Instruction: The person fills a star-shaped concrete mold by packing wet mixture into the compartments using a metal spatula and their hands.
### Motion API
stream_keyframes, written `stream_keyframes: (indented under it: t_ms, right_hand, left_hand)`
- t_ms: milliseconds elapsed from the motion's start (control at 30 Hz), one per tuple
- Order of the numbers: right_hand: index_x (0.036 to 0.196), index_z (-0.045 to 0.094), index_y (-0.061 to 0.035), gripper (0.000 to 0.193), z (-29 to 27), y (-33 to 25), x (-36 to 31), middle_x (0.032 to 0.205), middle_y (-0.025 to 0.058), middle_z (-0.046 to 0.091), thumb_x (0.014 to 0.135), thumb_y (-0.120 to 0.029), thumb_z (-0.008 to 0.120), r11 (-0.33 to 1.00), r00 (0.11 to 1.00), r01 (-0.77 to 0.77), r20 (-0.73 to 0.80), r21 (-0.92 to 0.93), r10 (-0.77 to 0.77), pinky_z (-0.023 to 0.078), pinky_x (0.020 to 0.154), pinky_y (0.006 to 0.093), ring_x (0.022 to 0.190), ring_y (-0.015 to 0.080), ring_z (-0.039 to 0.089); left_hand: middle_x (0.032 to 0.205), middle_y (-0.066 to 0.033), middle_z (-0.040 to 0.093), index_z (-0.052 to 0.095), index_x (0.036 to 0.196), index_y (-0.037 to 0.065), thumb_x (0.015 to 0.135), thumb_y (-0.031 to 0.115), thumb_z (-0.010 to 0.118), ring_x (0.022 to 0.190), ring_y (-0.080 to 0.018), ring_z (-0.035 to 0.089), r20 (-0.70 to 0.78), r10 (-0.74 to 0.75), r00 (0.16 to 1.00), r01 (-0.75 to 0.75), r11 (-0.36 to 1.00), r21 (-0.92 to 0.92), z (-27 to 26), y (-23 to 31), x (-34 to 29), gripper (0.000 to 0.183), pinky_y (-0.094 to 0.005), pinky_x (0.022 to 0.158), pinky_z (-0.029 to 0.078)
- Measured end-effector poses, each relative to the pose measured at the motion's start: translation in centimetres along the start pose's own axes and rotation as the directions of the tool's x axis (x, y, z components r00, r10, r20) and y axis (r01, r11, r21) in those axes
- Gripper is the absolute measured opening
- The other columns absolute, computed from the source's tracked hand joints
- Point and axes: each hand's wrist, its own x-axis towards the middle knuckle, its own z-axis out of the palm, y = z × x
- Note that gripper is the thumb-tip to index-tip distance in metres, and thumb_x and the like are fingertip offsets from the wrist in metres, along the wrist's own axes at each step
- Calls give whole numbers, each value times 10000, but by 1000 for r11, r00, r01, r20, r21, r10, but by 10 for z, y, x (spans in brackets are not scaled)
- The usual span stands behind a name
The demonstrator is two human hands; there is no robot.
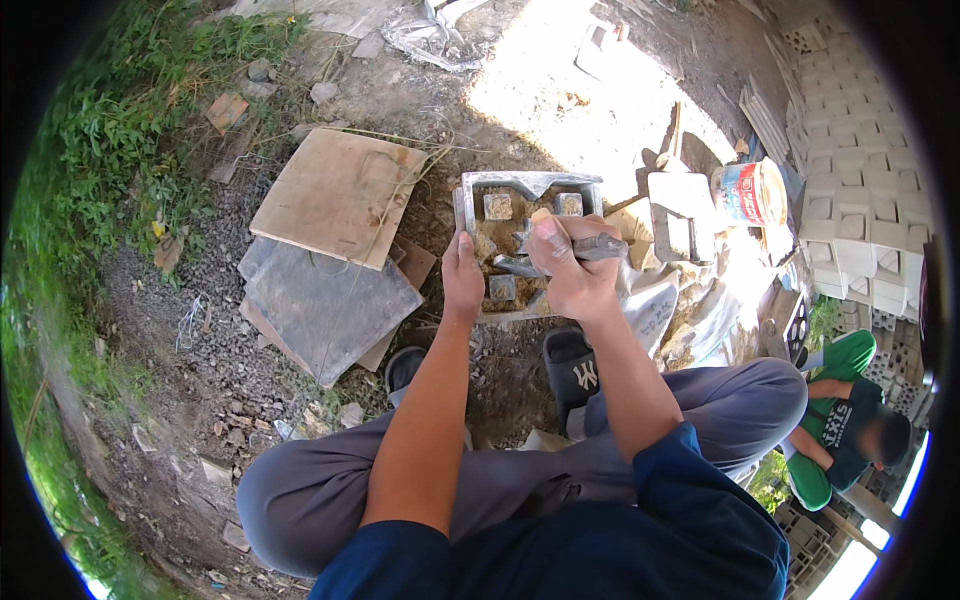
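On the ground between my feet lies a square grey mold point(530, 179) with raised square blocks and a sandy, crumbly mix inside. My left hand point(463, 278) holds its left side, with some fingers hidden along the outer wall. Over the mold's right half, my right hand point(578, 272) is closed round a grey, mortar-stained hand tool point(598, 247). One end of that tool sticks out to the right of the fist. Its working end is mostly covered by the hand, so its exact kind does not show.
Left of the mold lie stacked boards, a brown one point(335, 190) over a grey one point(330, 305). To the right stand a pale rectangular container point(682, 200) and a bucket point(748, 193) near a white sack point(650, 308). Patterned blocks point(850, 190) are piled at far right; another person point(845, 425) sits below.
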Motion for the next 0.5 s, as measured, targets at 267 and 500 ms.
stream_keyframes:
  t_ms: [267,500]
  right_hand:
    - [613,408,11,426,3,-11,0,502,15,393,991,-103,567,995,995,99,11,-32,-99,231,425,307,439,107,326]
    - [605,425,21,411,2,-3,6,499,18,406,975,-74,575,997,997,-69,26,30,68,240,424,299,435,96,330]
  left_hand:
    - [1371,-125,544,395,1454,-87,1087,251,350,1241,-169,486,17,-35,999,37,994,-107,-2,4,-1,502,-287,1069,341]
    - [1390,-140,538,415,1453,-65,1088,210,314,1266,-189,490,-12,-37,999,37,998,-44,-5,2,0,468,-323,1092,345]
